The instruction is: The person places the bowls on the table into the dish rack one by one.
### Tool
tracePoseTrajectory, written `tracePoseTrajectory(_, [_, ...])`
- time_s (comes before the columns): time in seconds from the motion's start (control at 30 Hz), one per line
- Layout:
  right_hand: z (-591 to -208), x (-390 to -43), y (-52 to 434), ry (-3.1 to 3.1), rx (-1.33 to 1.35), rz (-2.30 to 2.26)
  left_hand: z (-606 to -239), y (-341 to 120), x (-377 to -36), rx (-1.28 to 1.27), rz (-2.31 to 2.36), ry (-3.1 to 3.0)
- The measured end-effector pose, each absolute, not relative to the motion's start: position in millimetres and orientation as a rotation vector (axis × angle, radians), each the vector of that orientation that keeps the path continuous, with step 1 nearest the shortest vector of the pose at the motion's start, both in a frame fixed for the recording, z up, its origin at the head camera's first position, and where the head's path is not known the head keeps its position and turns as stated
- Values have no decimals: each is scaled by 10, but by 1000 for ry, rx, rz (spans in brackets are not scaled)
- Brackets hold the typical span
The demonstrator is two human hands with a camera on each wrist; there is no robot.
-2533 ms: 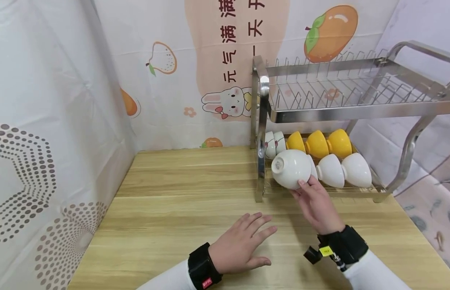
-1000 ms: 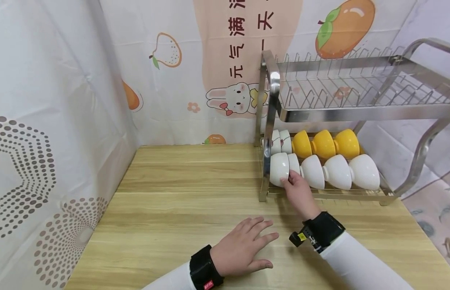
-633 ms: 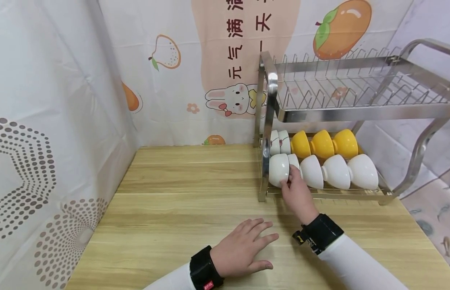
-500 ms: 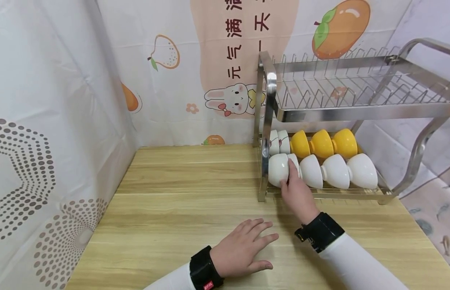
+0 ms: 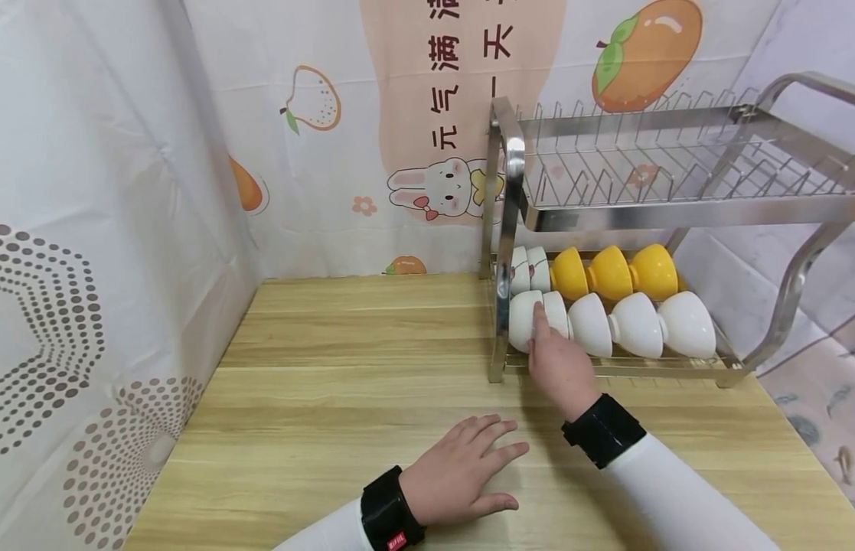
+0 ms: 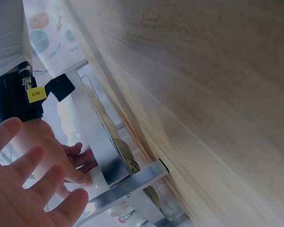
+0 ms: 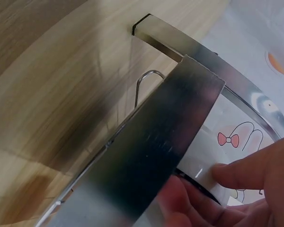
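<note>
My right hand (image 5: 546, 342) reaches into the lower tier of a steel dish rack (image 5: 507, 161) and grips the leftmost white bowl (image 5: 520, 320), which lies on its side in the front row. One digit lies up over the bowl's wall. In the right wrist view my fingers (image 7: 246, 170) curl on the white bowl (image 7: 202, 176) behind the rack's post (image 7: 156, 142). My left hand (image 5: 468, 467) rests flat, fingers spread, on the wooden table (image 5: 344, 383), holding nothing. The left wrist view shows its spread fingers (image 6: 33, 189) near the rack's post (image 6: 104, 156).
More white bowls (image 5: 637, 325) fill the front row to the right. Behind them stand three yellow bowls (image 5: 609, 272) and two patterned white ones (image 5: 527, 268). The rack's upper tier (image 5: 675, 164) holds nothing. Printed curtains close off the left and back.
The white bowl went from held in front of the rack into the left end of the front row. My right hand followed it in and shifted slightly left. The left hand stayed still.
</note>
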State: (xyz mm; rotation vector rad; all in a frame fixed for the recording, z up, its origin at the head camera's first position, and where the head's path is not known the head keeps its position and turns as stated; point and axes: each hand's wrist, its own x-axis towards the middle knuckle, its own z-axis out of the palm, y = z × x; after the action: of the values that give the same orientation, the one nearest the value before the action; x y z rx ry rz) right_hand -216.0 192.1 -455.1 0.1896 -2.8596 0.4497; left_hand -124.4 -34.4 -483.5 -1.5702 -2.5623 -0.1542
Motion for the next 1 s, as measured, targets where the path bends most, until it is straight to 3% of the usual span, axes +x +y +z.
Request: tracePoseTrajectory(1.0, [-4637,-2068,2191,-2830,134,498,-4874,-232,-1360,-1493,-142,-2532])
